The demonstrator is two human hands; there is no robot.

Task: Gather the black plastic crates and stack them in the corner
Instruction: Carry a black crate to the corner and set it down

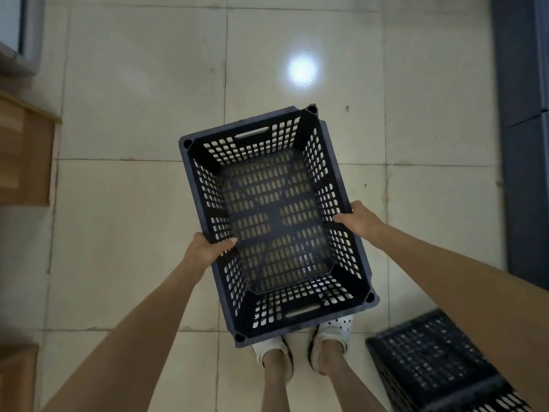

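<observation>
Hands, left (205, 248) and right (361, 220), grip long rims of rectangular black perforated plastic crate (276, 224) above glossy tiles (133, 99).

Left arm: yours reached up from the lower left of the view, bare and nearly straight, forearm angled toward the middle.
Left hand (208, 248): it was clamped on the left long wall of the black crate (276, 224), thumb lying inside over the rim, fingers hidden on the outer side.
Right arm: yours came in from the lower right, bare, extended up and leftward.
Right hand (361, 223): it gripped the opposite long wall, thumb hooked over the rim to the inside, knuckles outward.
Spacing: your hands were set well apart, the right one a little farther forward than the left.
Legs: both of yours showed below, feet close together.
</observation>
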